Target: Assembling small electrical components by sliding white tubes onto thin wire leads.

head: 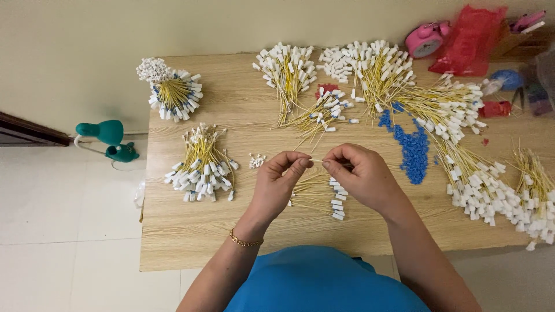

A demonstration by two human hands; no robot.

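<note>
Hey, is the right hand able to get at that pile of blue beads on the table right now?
Probably yes. The right hand sits just left of the blue bead pile with bare table between, but its fingers pinch a thin yellow wire shared with the left hand.

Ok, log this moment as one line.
left hand: pinching thin yellow wire | right hand: pinching same wire | below: small wire bundle on wooden table

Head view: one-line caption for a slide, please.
Both hands, left hand and right hand, pinch a thin yellow wire above a wooden table strewn with bundles.

wire bundle (535, 190) perhaps edge-cropped
</note>
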